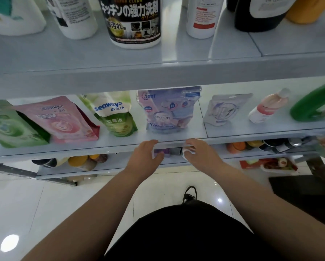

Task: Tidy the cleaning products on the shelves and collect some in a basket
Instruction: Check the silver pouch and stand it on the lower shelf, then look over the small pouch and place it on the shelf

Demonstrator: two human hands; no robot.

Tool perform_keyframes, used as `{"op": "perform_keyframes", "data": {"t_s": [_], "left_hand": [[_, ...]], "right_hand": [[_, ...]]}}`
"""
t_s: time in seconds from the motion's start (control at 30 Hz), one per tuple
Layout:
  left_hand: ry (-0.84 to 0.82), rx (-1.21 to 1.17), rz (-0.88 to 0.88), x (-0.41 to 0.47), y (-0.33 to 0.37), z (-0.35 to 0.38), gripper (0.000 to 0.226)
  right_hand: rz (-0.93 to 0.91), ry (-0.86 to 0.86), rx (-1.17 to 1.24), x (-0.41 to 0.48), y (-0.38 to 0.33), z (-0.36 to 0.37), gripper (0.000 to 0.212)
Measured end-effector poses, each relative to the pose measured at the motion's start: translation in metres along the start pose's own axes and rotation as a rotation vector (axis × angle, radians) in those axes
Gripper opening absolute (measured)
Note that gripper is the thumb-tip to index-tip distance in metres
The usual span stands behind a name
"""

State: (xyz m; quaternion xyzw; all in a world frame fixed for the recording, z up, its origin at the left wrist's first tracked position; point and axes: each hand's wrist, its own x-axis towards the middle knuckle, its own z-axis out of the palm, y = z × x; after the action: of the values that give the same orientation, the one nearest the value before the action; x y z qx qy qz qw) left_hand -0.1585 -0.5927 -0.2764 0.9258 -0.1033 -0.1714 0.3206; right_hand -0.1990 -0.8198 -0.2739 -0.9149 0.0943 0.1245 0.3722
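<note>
Purple and white, the pack [162,152] lies on the low shelf [118,164], half hidden under the ledge [233,140] above. My left hand [144,155] grips its purple end and my right hand [199,153] curls round its white end. I judge this a lift-out: next I must draw it toward me, clear of that ledge.

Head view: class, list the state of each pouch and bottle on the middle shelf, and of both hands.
Green pouch, standing.
Pink pouch, standing.
Seaways pouch, standing.
Purple pouch, standing.
Clear pouch, standing.
Pink bottle, standing, cap on.
Left hand, grips purple pack under the shelf edge.
Right hand, grips white item.
</note>
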Motion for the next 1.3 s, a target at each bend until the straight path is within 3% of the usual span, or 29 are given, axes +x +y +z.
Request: {"op": "perform_keyframes", "data": {"t_s": [0.2, 0.47, 0.57, 0.67, 0.8, 0.9, 1.0, 1.07, 1.17, 1.3], "left_hand": [[-0.12, 0.224, 0.236, -0.027, 0.007, 0.025, 0.053], [-0.215, 0.213, 0.254, -0.022, 0.062, 0.064, 0.055], [-0.162, 0.136, 0.225, -0.002, 0.101, 0.075, 0.06], [0.016, 0.15, 0.268, 0.025, 0.145, 0.081, 0.069], [0.29, 0.313, 0.353, 0.062, 0.198, 0.082, 0.083], [0.315, 0.476, 0.339, 0.091, 0.227, 0.082, 0.091], [0.233, 0.592, 0.206, 0.115, 0.244, 0.085, 0.079], [0.204, 0.67, 0.129, 0.122, 0.25, 0.086, 0.057], [0.239, 0.693, 0.17, 0.117, 0.252, 0.087, 0.021], [0.204, 0.579, 0.175, 0.101, 0.253, 0.086, 0.019]], "right_hand": [[-0.04, -0.013, -0.32, -0.069, 0.014, 0.009, 0.041], [-0.015, 0.042, -0.362, -0.096, 0.065, -0.024, 0.038], [-0.049, 0.038, -0.368, -0.084, 0.087, -0.054, 0.037], [-0.1, 0.009, -0.397, -0.068, 0.107, -0.088, 0.036], [-0.156, -0.048, -0.435, -0.054, 0.13, -0.128, 0.035], [-0.193, -0.098, -0.436, -0.047, 0.143, -0.154, 0.034], [-0.229, -0.142, -0.449, -0.038, 0.153, -0.174, 0.033], [-0.251, -0.157, -0.451, -0.033, 0.158, -0.183, 0.032], [-0.257, -0.171, -0.439, -0.025, 0.162, -0.192, 0.033], [-0.241, -0.183, -0.41, -0.018, 0.168, -0.196, 0.034]]}}
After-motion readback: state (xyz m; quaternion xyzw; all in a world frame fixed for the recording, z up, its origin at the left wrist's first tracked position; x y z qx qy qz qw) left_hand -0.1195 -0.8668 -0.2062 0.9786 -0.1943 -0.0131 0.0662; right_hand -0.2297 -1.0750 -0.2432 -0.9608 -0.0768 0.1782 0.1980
